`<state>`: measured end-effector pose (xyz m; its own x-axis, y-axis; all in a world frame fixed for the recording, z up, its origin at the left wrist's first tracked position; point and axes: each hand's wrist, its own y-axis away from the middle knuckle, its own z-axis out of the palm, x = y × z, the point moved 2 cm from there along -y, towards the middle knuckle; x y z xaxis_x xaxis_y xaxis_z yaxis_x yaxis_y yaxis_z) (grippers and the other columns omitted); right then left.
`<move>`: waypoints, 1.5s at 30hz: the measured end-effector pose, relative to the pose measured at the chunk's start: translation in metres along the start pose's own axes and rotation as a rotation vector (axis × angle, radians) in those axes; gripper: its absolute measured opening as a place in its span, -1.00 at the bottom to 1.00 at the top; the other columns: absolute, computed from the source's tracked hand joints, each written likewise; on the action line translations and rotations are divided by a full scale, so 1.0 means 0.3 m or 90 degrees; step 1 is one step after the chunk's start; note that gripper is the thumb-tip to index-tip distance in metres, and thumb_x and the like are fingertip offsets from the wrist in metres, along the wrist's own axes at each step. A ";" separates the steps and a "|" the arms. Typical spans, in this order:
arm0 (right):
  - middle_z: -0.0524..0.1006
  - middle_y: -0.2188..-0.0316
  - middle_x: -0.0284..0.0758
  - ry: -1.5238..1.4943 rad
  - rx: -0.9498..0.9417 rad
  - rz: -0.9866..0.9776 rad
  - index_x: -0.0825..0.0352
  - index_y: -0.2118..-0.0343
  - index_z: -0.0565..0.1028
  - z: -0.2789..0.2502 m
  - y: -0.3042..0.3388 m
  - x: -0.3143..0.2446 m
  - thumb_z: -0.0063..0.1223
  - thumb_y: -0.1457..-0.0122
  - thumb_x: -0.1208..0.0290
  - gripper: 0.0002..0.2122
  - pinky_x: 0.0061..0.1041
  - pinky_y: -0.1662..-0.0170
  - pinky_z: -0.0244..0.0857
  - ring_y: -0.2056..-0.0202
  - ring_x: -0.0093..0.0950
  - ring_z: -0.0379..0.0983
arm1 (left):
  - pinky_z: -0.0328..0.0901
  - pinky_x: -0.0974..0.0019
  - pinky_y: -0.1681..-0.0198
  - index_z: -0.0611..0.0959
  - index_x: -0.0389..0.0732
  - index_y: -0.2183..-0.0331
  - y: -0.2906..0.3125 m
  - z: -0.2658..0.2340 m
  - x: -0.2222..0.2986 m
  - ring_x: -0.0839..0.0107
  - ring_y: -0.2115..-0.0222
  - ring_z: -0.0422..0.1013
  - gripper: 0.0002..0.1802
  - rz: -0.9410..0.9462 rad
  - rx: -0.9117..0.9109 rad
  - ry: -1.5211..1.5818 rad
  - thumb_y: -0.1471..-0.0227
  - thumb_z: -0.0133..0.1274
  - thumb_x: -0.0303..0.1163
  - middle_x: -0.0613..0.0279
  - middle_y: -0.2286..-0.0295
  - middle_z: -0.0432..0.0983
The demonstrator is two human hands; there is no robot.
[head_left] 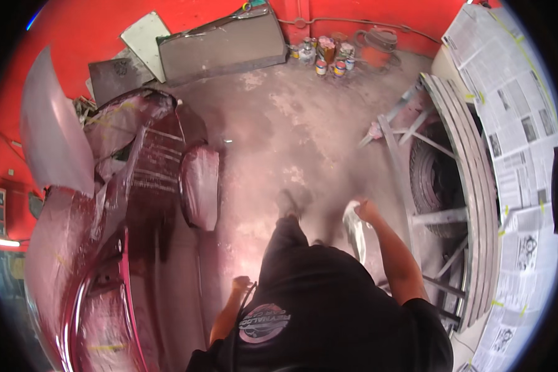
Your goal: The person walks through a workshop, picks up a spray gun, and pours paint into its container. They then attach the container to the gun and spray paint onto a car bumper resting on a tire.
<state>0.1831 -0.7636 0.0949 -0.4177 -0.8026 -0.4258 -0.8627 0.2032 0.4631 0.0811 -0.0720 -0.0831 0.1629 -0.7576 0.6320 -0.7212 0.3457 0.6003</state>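
My right hand [367,211] is closed on the top of a crumpled whitish cloth [354,230], which hangs down in front of me. Low at my left side, my left hand [242,284] is curled up. A thin dark cord [247,295] runs down beside its fingers; whether the hand grips it is hard to see. Left of me stands a car body [158,186] with dark red paint, partly wrapped in dusty masking film. A film-covered part [200,186] juts from its side toward me.
At right, a metal rack [471,167] stands by a tyre [425,177] and newspaper-masked panels [508,99]. Paint cans [332,56] and a reddish bucket [378,48] sit by the red wall, beside a large grey panel [226,46]. The concrete floor [273,136] is dusty.
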 end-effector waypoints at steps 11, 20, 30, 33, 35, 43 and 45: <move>0.68 0.12 -0.16 0.081 -0.158 -0.107 0.10 0.01 0.68 -0.084 -0.793 -0.267 0.15 -0.10 0.18 -0.62 -0.21 -0.06 0.45 0.07 -0.17 0.62 | 0.47 0.22 0.50 0.68 -0.31 0.15 -1.395 -0.630 0.660 0.34 0.54 0.55 -0.71 0.191 0.046 0.272 -0.11 -0.02 -0.47 0.02 0.43 0.64; 0.70 0.33 -0.06 -0.214 0.052 -0.156 0.38 0.04 0.65 -0.545 -1.278 -0.318 0.04 -0.10 0.36 -0.62 -0.32 0.17 0.54 0.31 -0.35 0.66 | 0.51 0.30 0.43 0.55 -0.34 -0.11 -1.979 -1.643 1.510 0.36 0.43 0.57 -0.50 0.030 0.193 0.407 -0.18 0.09 -0.32 0.03 0.25 0.65; 0.68 0.25 -0.09 0.019 -0.029 -0.079 0.25 0.17 0.69 -0.899 -2.255 -0.207 0.13 -0.06 0.28 -0.70 -0.18 0.07 0.48 0.17 -0.07 0.62 | 0.50 0.07 0.30 0.57 -0.23 -0.03 -2.308 -1.294 1.200 0.11 0.24 0.56 -0.60 -0.104 -0.071 0.025 -0.17 0.06 -0.33 0.00 0.26 0.62; 0.68 0.23 -0.12 0.017 -0.132 0.020 0.22 0.30 0.72 -1.141 -2.449 -0.353 0.10 -0.12 0.25 -0.77 -0.21 0.06 0.47 0.12 -0.19 0.63 | 0.49 0.07 0.24 0.59 -0.22 0.00 -2.391 -1.282 1.259 0.09 0.22 0.56 -0.62 -0.105 -0.133 -0.126 -0.14 0.08 -0.34 0.00 0.25 0.63; 0.68 0.22 -0.14 -0.001 -0.190 -0.031 0.23 0.28 0.70 -1.316 -2.498 -0.470 0.10 -0.12 0.29 -0.78 -0.21 0.05 0.46 0.10 -0.18 0.62 | 0.48 0.07 0.20 0.61 -0.21 0.02 -2.519 -1.291 1.338 0.08 0.21 0.57 -0.63 -0.110 -0.164 -0.153 -0.12 0.09 -0.34 -0.01 0.24 0.64; 0.60 0.19 -0.06 -0.076 -0.050 -0.065 0.31 0.13 0.54 -1.374 -2.591 -0.549 0.06 -0.19 0.24 -0.72 -0.07 -0.07 0.36 0.01 -0.02 0.50 | 0.45 0.07 0.04 0.69 -0.19 0.10 -3.360 -1.689 1.764 0.03 0.17 0.58 -0.66 -0.116 -0.209 -0.355 -0.05 0.14 -0.35 -0.02 0.20 0.67; 0.60 0.17 0.02 -0.100 -0.020 0.063 0.34 0.18 0.53 -1.467 -2.668 -0.463 0.03 -0.25 0.20 -0.72 -0.04 -0.04 0.36 0.04 0.00 0.51 | 0.45 0.04 0.06 0.69 -0.21 0.12 -3.620 -1.885 2.153 -0.03 0.20 0.57 -0.68 -0.188 -0.077 -0.118 -0.05 0.12 -0.38 -0.05 0.26 0.67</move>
<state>1.0570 -1.0614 0.1254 -0.5422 -0.6812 -0.4918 -0.8066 0.2580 0.5318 1.3502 -0.6237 -0.0497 0.2198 -0.9180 0.3302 -0.5747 0.1516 0.8042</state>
